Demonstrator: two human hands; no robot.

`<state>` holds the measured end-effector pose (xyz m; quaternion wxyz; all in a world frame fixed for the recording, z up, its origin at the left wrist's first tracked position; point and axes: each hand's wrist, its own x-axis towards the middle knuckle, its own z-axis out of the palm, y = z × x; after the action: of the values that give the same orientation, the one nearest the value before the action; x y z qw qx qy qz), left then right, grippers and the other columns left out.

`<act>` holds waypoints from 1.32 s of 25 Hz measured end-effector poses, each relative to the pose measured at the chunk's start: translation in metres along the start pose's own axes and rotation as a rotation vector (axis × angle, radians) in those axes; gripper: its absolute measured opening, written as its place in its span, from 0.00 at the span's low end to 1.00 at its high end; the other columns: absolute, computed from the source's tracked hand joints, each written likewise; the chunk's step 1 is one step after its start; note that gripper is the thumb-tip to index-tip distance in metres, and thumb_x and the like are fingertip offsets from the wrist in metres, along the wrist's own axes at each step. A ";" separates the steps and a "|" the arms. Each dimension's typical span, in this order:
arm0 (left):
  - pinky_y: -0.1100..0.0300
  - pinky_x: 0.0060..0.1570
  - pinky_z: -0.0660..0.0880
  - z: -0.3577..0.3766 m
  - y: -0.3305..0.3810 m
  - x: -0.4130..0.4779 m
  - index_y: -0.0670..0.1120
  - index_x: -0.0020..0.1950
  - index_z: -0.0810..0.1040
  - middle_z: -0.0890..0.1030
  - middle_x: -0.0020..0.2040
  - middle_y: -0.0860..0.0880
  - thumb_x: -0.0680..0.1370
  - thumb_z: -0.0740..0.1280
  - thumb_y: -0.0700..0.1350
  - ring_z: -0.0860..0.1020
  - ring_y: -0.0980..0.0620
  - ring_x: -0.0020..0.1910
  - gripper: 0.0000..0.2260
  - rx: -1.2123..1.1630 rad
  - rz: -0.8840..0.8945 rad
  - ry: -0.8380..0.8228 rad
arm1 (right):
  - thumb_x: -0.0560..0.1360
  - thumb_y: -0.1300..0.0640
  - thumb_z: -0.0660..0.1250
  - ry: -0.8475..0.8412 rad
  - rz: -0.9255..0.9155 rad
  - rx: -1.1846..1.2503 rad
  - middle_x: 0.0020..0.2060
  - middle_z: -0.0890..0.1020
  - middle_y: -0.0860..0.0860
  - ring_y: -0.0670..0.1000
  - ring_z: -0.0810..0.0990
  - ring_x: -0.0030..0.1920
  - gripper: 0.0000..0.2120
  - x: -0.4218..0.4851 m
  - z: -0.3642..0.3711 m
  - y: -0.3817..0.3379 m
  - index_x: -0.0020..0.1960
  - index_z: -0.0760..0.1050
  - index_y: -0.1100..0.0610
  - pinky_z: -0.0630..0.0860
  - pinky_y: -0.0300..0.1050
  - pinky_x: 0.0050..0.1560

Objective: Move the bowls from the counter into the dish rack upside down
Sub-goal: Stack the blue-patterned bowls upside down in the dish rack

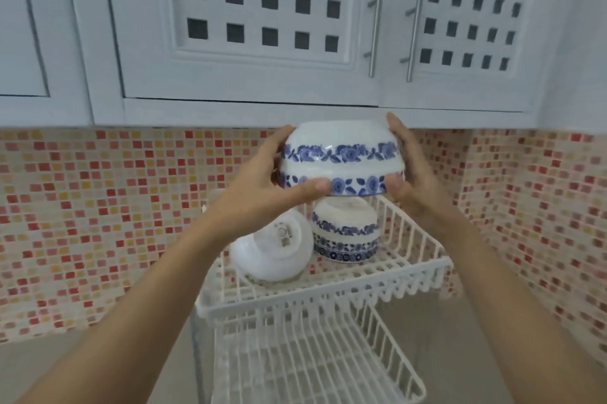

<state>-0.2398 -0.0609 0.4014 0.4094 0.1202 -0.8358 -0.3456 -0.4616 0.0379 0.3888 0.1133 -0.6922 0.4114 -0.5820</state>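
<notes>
A stack of two white bowls with blue flower bands [341, 157] is held upside down in the air above the white wire dish rack [377, 285]. My left hand [262, 186] grips the stack's left side and my right hand [410, 170] grips its right side. On the rack's upper tier, another upside-down stack of blue-patterned bowls [345, 232] stands at the back. A plain white bowl [272, 252] leans tilted at its left, base toward me.
The rack's lower tier [312, 361] holds nothing visible. White wall cabinets with metal handles [376, 22] hang close above the held bowls. A red and orange mosaic tile wall [98, 223] runs behind, and grey counter lies around the rack.
</notes>
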 end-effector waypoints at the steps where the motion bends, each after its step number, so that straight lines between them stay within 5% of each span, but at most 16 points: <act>1: 0.74 0.48 0.76 0.012 -0.002 0.007 0.68 0.66 0.63 0.77 0.57 0.69 0.63 0.75 0.59 0.77 0.68 0.56 0.35 0.010 0.003 -0.042 | 0.62 0.36 0.74 -0.034 0.032 -0.013 0.68 0.67 0.33 0.41 0.68 0.69 0.46 -0.004 -0.020 0.008 0.73 0.55 0.40 0.73 0.40 0.63; 5: 0.61 0.69 0.64 0.049 -0.019 0.033 0.55 0.77 0.51 0.63 0.75 0.56 0.60 0.76 0.63 0.64 0.62 0.69 0.53 0.290 -0.070 -0.184 | 0.53 0.44 0.82 -0.198 0.220 -0.213 0.68 0.66 0.34 0.37 0.69 0.68 0.56 -0.017 -0.074 0.047 0.73 0.55 0.37 0.70 0.43 0.68; 8: 0.58 0.73 0.59 0.073 -0.040 0.043 0.53 0.78 0.48 0.57 0.77 0.53 0.60 0.76 0.63 0.60 0.58 0.72 0.55 0.511 -0.095 -0.216 | 0.52 0.44 0.83 -0.280 0.231 -0.322 0.69 0.64 0.34 0.33 0.65 0.69 0.57 -0.022 -0.085 0.076 0.72 0.53 0.35 0.67 0.45 0.70; 11: 0.62 0.71 0.49 0.096 -0.062 0.046 0.52 0.78 0.41 0.48 0.79 0.54 0.63 0.77 0.58 0.51 0.53 0.76 0.56 0.655 -0.153 -0.208 | 0.54 0.38 0.80 -0.320 0.165 -0.490 0.75 0.58 0.42 0.43 0.57 0.75 0.60 -0.016 -0.088 0.102 0.77 0.50 0.43 0.59 0.56 0.75; 16: 0.53 0.75 0.55 0.122 -0.083 0.042 0.47 0.78 0.39 0.45 0.79 0.49 0.65 0.77 0.54 0.51 0.48 0.77 0.56 0.723 -0.181 -0.194 | 0.53 0.36 0.79 -0.460 0.171 -0.662 0.72 0.39 0.31 0.38 0.39 0.74 0.66 -0.008 -0.083 0.130 0.73 0.33 0.35 0.45 0.50 0.74; 18: 0.54 0.74 0.58 0.126 -0.087 0.042 0.46 0.78 0.39 0.46 0.79 0.46 0.65 0.77 0.53 0.52 0.47 0.77 0.56 0.771 -0.164 -0.189 | 0.53 0.37 0.80 -0.474 0.136 -0.648 0.72 0.42 0.30 0.39 0.42 0.75 0.65 -0.005 -0.079 0.135 0.72 0.34 0.33 0.48 0.53 0.76; 21: 0.54 0.71 0.60 0.132 -0.090 0.040 0.47 0.77 0.37 0.45 0.78 0.44 0.67 0.77 0.51 0.53 0.44 0.76 0.56 0.831 -0.164 -0.171 | 0.53 0.37 0.79 -0.459 0.108 -0.700 0.75 0.55 0.45 0.47 0.54 0.75 0.64 -0.003 -0.078 0.140 0.77 0.44 0.47 0.62 0.56 0.73; 27: 0.51 0.64 0.71 0.137 -0.095 0.034 0.46 0.77 0.37 0.49 0.77 0.40 0.66 0.77 0.52 0.66 0.40 0.70 0.57 0.976 -0.124 -0.172 | 0.50 0.34 0.78 -0.451 0.060 -0.912 0.74 0.52 0.48 0.53 0.54 0.74 0.67 -0.010 -0.077 0.146 0.76 0.40 0.46 0.65 0.54 0.70; 33: 0.53 0.63 0.72 0.137 -0.094 0.033 0.45 0.77 0.41 0.52 0.76 0.40 0.67 0.76 0.50 0.68 0.42 0.68 0.53 0.991 -0.090 -0.139 | 0.50 0.31 0.76 -0.453 0.038 -0.997 0.74 0.52 0.48 0.55 0.58 0.73 0.66 -0.012 -0.076 0.143 0.75 0.42 0.47 0.72 0.57 0.65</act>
<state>-0.3735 -0.0797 0.2995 0.2310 0.3127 -0.9188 0.0685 -0.5924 -0.0203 0.3122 -0.1324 -0.7624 0.6153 -0.1507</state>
